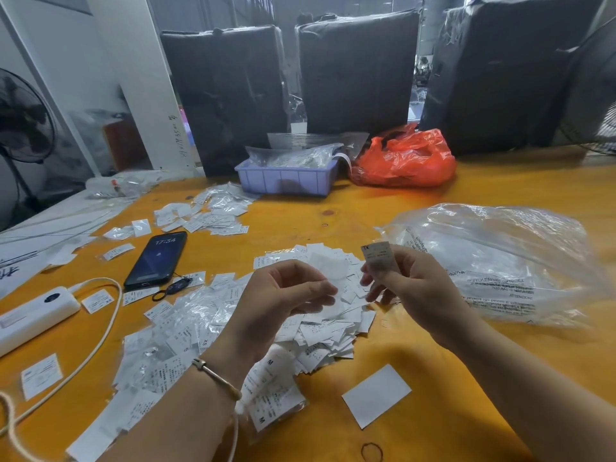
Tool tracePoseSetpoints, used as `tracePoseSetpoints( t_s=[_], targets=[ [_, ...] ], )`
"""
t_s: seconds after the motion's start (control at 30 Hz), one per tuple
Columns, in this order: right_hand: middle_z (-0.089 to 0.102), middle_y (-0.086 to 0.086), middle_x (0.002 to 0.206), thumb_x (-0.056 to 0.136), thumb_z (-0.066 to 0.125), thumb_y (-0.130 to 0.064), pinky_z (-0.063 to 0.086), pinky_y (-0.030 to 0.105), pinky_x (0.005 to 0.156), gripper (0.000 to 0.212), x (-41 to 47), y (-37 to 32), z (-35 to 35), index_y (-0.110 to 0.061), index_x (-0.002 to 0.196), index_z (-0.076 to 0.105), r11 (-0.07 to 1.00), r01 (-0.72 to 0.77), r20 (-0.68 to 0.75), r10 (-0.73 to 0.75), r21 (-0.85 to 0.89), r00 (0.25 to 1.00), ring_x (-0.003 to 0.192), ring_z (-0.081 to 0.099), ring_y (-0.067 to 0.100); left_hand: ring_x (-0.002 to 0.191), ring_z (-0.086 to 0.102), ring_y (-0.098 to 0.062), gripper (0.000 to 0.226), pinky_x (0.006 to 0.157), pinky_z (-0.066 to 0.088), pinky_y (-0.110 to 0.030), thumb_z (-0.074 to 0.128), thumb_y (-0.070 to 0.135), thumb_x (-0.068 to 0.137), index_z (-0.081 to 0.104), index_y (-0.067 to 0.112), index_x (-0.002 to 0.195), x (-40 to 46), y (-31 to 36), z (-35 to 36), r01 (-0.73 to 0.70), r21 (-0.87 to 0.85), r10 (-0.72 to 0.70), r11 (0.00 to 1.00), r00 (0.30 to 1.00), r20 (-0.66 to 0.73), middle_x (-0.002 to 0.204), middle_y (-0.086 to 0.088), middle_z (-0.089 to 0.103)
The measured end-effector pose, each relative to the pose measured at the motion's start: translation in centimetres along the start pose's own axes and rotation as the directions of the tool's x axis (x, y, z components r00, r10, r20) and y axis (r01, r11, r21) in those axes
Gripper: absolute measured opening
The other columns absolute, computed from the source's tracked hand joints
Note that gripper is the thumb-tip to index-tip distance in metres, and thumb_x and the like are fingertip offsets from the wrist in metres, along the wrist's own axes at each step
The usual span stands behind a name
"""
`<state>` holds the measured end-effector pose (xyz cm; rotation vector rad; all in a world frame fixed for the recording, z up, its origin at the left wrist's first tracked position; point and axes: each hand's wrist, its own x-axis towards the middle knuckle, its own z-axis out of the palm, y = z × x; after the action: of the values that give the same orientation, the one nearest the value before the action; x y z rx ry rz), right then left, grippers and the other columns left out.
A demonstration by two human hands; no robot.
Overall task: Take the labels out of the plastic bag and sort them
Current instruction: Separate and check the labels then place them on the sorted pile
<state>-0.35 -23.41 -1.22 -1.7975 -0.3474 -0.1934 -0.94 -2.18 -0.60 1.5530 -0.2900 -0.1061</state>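
Observation:
My right hand (416, 288) pinches a small stack of white labels (378, 258) upright above the table, an "XL" mark showing at its top. My left hand (280, 301) hovers just left of it with loosely curled fingers that hold nothing. Under both hands lies a heap of loose white labels (330, 325). More labels in small clear sleeves (173, 345) spread to the left. A large crumpled clear plastic bag (500, 261) lies at the right. One blank white card (376, 395) lies alone near the front.
A phone (156, 258) and a white power bank (30, 315) with its cable sit at the left. A lilac tray (286, 180) of bagged items and a red plastic bag (403, 161) stand at the back before black wrapped bundles (356, 71). A rubber band (371, 452) lies at the front.

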Motion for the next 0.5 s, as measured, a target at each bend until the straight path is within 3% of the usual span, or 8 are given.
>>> tracePoseSetpoints(
  t_s=[0.13, 0.3, 0.43, 0.5],
  targets=[
    [0.068, 0.014, 0.070, 0.091, 0.058, 0.002, 0.047, 0.028, 0.048, 0.010, -0.2, -1.2, -0.5, -0.007, 0.095, 0.058, 0.985, 0.169, -0.037, -0.168, 0.032, 0.985, 0.054, 0.064, 0.026, 0.075, 0.072, -0.025, 0.015, 0.068, 0.057, -0.027, 0.083, 0.017, 0.069, 0.073, 0.011, 0.078, -0.1, 0.1, 0.3, -0.099, 0.065, 0.101, 0.993, 0.994, -0.030, 0.080, -0.015, 0.074],
    [0.062, 0.011, 0.061, 0.082, 0.070, -0.009, 0.044, 0.025, 0.048, 0.009, -0.6, -2.8, -1.2, -0.001, 0.078, 0.069, 0.934, 0.355, -0.129, -0.350, 0.023, 0.928, 0.047, 0.055, 0.020, 0.071, 0.068, -0.017, 0.020, 0.068, 0.054, -0.024, 0.082, 0.013, 0.070, 0.067, 0.005, 0.080, -0.2, 0.1, 0.3, -0.173, 0.084, 0.176, 0.981, 0.984, -0.032, 0.075, -0.010, 0.070],
    [0.056, 0.009, 0.062, 0.086, 0.066, -0.020, 0.041, 0.042, 0.051, 0.023, -0.9, -3.1, -1.2, 0.002, 0.082, 0.069, 0.914, 0.402, -0.113, -0.406, -0.059, 0.907, 0.056, 0.047, 0.029, 0.072, 0.069, -0.016, 0.019, 0.069, 0.054, -0.023, 0.083, 0.014, 0.069, 0.067, 0.009, 0.078, -0.3, 0.2, 0.4, -0.182, 0.090, 0.186, 0.979, 0.982, -0.035, 0.077, -0.007, 0.071],
    [0.054, 0.007, 0.065, 0.088, 0.063, -0.017, 0.040, 0.042, 0.053, 0.022, -0.9, -3.1, -1.1, 0.001, 0.077, 0.065, 0.887, 0.438, -0.068, -0.451, -0.148, 0.890, 0.061, 0.046, 0.029, 0.072, 0.069, -0.016, 0.019, 0.069, 0.055, -0.023, 0.083, 0.016, 0.068, 0.067, 0.010, 0.077, -0.3, 0.2, 0.4, -0.186, 0.092, 0.190, 0.978, 0.981, -0.036, 0.077, -0.007, 0.071]
  ],
)
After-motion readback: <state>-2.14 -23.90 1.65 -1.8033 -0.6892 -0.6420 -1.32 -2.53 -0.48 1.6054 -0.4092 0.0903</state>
